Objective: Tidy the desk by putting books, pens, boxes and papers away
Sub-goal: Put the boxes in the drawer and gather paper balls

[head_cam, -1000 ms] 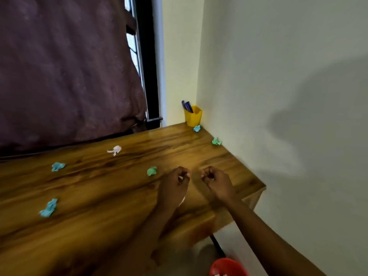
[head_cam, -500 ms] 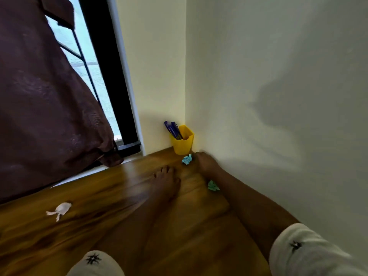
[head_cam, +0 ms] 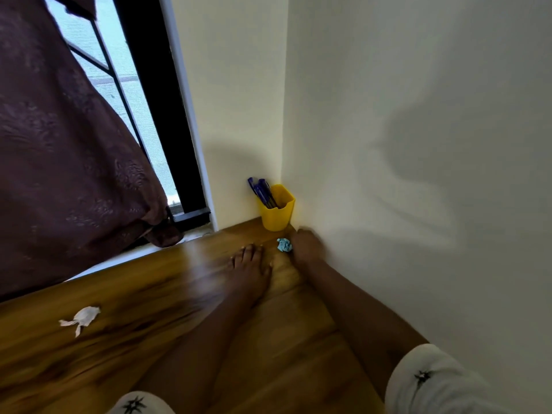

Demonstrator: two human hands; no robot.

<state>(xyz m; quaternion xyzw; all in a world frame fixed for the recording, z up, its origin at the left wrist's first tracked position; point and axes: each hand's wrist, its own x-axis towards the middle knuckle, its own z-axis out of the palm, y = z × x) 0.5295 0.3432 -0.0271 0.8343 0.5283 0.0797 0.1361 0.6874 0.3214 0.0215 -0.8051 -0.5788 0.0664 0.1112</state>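
Note:
My left hand [head_cam: 251, 267] lies flat on the wooden desk [head_cam: 167, 348] with its fingers straight and slightly spread. My right hand [head_cam: 307, 246] sits against the right wall at the desk's far corner. It shows only its back, and its fingers are hidden. A crumpled blue paper ball [head_cam: 284, 245] lies just to its left, touching or nearly touching it. A yellow pen cup [head_cam: 276, 215] with several blue pens [head_cam: 263, 191] stands in the corner just beyond. A crumpled white paper scrap [head_cam: 80, 318] lies on the desk at the left.
A dark maroon curtain [head_cam: 68, 162] hangs over the desk's back left, in front of a black-framed window [head_cam: 161, 115]. A pale wall [head_cam: 418, 174] runs along the desk's right edge.
Both hands have reached from the desk's near edge to the far corner by the pen cup. The green scrap seen beside my right forearm half a second ago is out of sight.

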